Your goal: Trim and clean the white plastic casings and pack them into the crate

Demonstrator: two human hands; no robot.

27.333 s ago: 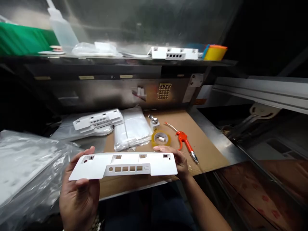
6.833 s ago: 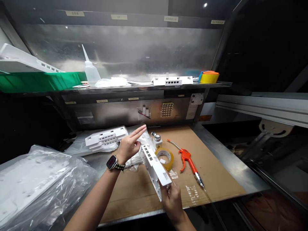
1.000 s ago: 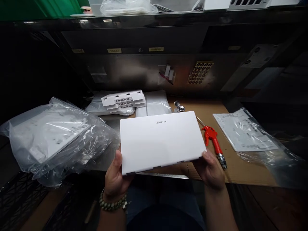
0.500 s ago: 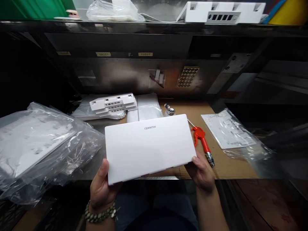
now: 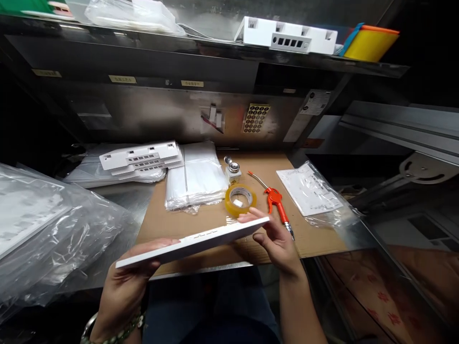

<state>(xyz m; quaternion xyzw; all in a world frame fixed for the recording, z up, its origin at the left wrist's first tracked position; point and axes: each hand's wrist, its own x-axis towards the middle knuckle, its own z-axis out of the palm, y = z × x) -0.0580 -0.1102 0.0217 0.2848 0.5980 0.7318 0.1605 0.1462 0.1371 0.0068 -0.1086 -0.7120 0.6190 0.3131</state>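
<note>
A thin white plastic cover (image 5: 201,240) is tilted almost edge-on above the front of the workbench, its broad face mostly turned out of sight. Its left end sits between the thumb and fingers of my left hand (image 5: 125,277), which wears a beaded bracelet. At the other end, my right hand (image 5: 278,243) has its fingers behind the edge and its thumb below. Just beyond the cover lie a roll of clear yellowish tape (image 5: 229,209) and a red air blow gun (image 5: 275,197).
Stacked clear bags (image 5: 199,174), a small bottle with a metal lid (image 5: 234,171) and stacked white port housings (image 5: 139,160) are at the back. Bagged white panels lie left (image 5: 32,215) and right (image 5: 310,188). A shelf (image 5: 201,45) overhangs the bench.
The cover has been tipped from showing its lettered broad face to nearly edge-on. My right hand's fingers have shifted over its far edge. The view has swung right, and the tape roll has come into sight.
</note>
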